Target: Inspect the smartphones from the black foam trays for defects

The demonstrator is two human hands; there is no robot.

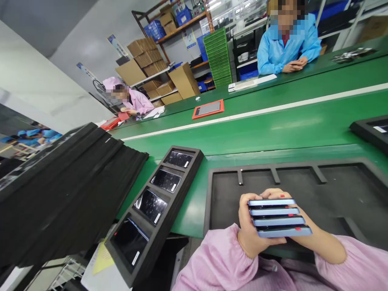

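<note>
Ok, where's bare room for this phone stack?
The wide black tray beneath the phone stack has bare compartments; the green strip left of it is free. The narrow tray is full, and foam sheets crowd the left.

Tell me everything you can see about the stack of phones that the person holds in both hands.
The stack of phones is four slim handsets lying flat on one another, seen edge-on. Their edges look light blue, perhaps metal, and small red marks show on them. The left hand grips its left end; the right hand wraps it from behind. It is held above a dark foam tray.
</note>
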